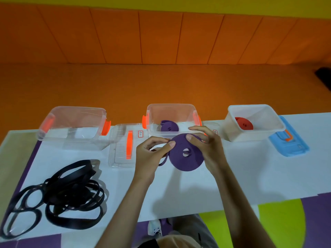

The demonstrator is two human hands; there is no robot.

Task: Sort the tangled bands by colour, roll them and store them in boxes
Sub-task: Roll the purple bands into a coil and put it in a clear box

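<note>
Head view here. The left fingertips [171,144] are pinching the outer wrap of the purple roll [186,155], thumb and forefinger pressed together on the strap. The right thumb [189,136] is pressing flat on the roll's face while the other right fingers are curling round its far rim.

So the left hand [152,156] is minding the end and the right hand [208,149] is clamping the disc. The roll is hovering just in front of the middle clear box [154,113], with a loose tail [163,161] dangling off its left side.

Handling guess: it's looking like flat, soft, springy strap, light but keen to unwind. I'd be squeezing it across the faces and keeping a finger on that tail, not grabbing the rim alone.

Inside the middle clear box another purple coil [169,127] is already lying. To the left of that box an empty clear box [71,120] is waiting, with a clear lid [121,147] between them. Further left and nearer, the black bands [59,194] are sitting in a tangle. To the right, a white box [232,126] is holding a red coil [244,123], with a blue lid [288,142] beyond it.
</note>
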